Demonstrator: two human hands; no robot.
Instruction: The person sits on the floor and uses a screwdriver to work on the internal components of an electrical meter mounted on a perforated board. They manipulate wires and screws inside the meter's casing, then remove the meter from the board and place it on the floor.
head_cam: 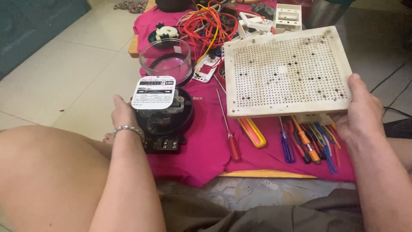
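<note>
Both hands busy: meter steadied, perforated board lifted.

The left hand (pixel 122 114) has its fingers grasping the black electricity meter (pixel 165 118) at the near left of the table (pixel 266 174); the right hand (pixel 360 114) clenches the white perforated board (pixel 285 71) above the screwdrivers (pixel 300 144). Judging from this, setting the board down needs bare cloth.

The meter (pixel 162 118) sits on the cloth (pixel 206 146) at its left edge, the left hand (pixel 122 114) against its left side. Just behind it stands the cover dome (pixel 165 60), and behind that a toothed wheel (pixel 166 32). To the right, the perforated board (pixel 287 71) is held above the cloth by the right hand (pixel 360 111) at its right corner — screwdrivers (pixel 300 144) lie partly beneath its near edge, one long screwdriver (pixel 227 124) between meter and board. A tangle of wires (pixel 208 25) lies behind, left of the board's far corner.
</note>
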